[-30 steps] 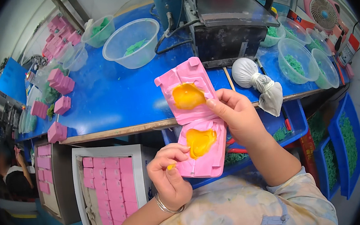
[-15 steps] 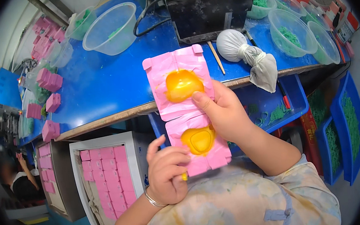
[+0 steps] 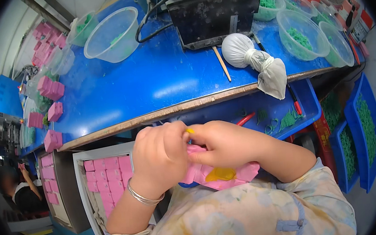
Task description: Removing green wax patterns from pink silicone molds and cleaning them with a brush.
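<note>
In front of my body, my right hand (image 3: pixel 220 142) is closed around a pink mould (image 3: pixel 244 174). A yellow-stained hollow (image 3: pixel 220 174) shows on the mould below my fingers. My left hand (image 3: pixel 162 154) meets the right one, its fingers curled in. At the fingertips where the hands touch, a small yellow piece (image 3: pixel 189 131) pokes out, apparently pinched by the left. Both hands cover much of the mould, so I cannot tell whether one or both of its halves are there.
A blue-topped bench (image 3: pixel 117 90) carries clear bowls (image 3: pixel 300 38) with green pieces, a white cloth bundle (image 3: pixel 255 59), a wooden stick (image 3: pixel 221 64) and a black machine (image 3: pixel 213 22). Pink blocks fill a box (image 3: pixel 84 191) at left. An open blue drawer (image 3: pixel 313 101) juts out beneath the bench.
The pink mould, held spread in two halves over the bench edge, has come down towards my body and tilted. My left hand has risen to meet my right.
</note>
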